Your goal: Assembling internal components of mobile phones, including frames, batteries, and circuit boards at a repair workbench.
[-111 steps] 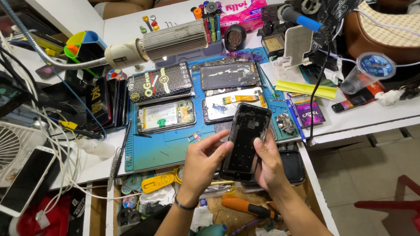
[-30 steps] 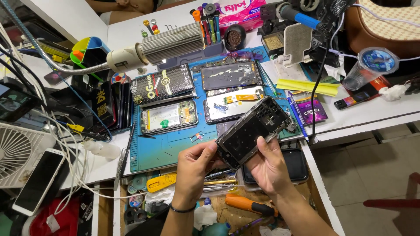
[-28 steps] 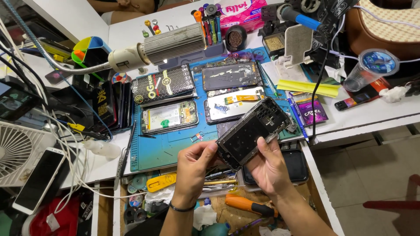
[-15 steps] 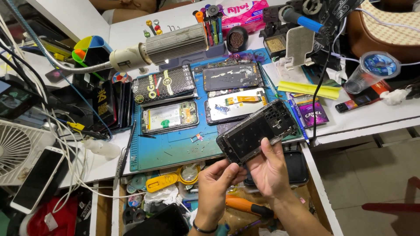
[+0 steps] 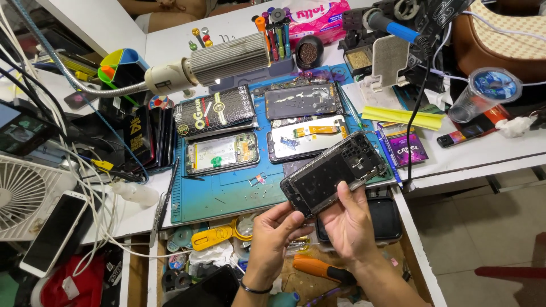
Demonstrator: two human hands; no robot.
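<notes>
Above blue mat (image 5: 227, 190), both hands (image 5: 273, 236) (image 5: 348, 222) tilt phone frame (image 5: 333, 172).

Blue repair mat (image 5: 227, 193), white fan (image 5: 23, 196) — yellow cloth (image 5: 402, 117), plastic cup (image 5: 483, 94)

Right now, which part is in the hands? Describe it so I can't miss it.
Start at the blue work mat; at its near right corner, both hands hold a black phone frame. Unlike the phones lying flat on the mat, it is lifted, tilted and gutted.

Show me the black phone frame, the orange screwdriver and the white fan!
black phone frame (image 5: 333, 173), head view, on its inner plate.
orange screwdriver (image 5: 318, 268), head view, on its handle.
white fan (image 5: 20, 196), head view, on its grille.
</notes>
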